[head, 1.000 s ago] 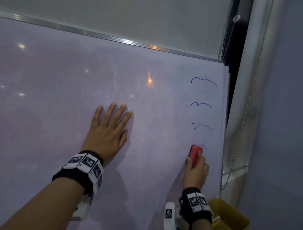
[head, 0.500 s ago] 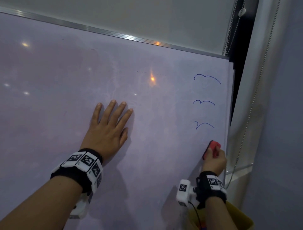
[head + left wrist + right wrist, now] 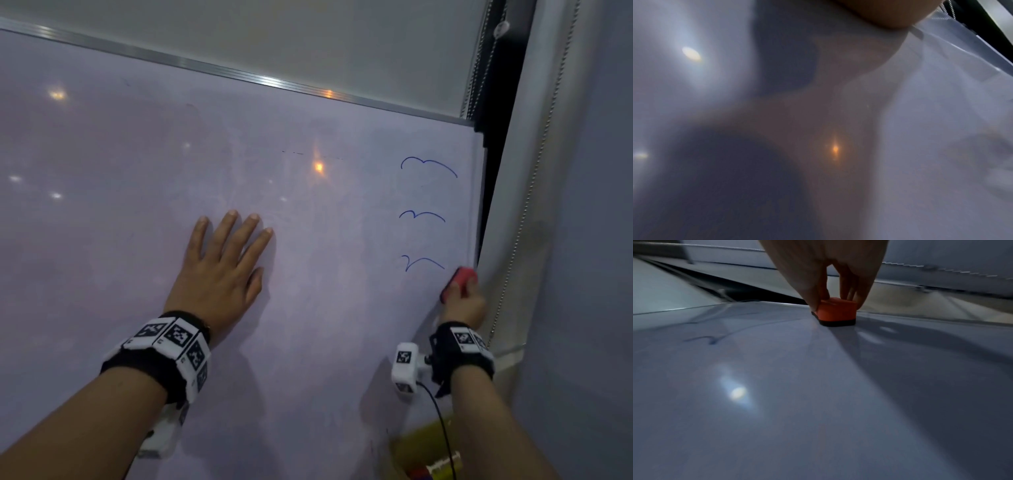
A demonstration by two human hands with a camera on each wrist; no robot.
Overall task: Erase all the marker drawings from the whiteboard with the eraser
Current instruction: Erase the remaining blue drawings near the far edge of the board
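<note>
1. Red plastic over a dark felt pad: the eraser (image 3: 459, 281) is pinched by the right hand (image 3: 462, 305), thumb on one long side and fingers (image 3: 849, 287) curled down on the other, felt face flat against the whiteboard (image 3: 308, 308) at its right edge.
2. Three blue marker squiggles are left, stacked in a column near that edge: the top squiggle (image 3: 428, 166), the middle squiggle (image 3: 422, 216) and the lowest squiggle (image 3: 423, 263), whose right tail ends just beside the eraser.
3. The left hand (image 3: 219, 270) lies flat on the board, fingers straight and spread, holding nothing; it looks to be steadying the board.
4. The step in hand seems to be sweeping the lowest squiggle. Keep the felt flat rather than rocked onto a corner, press evenly, and stroke leftward across the whole line.
5. Near the edge, watch that the pad does not slip off the board.
6. Then work upward through the other two, overlapping passes to avoid faint streaks.
</note>
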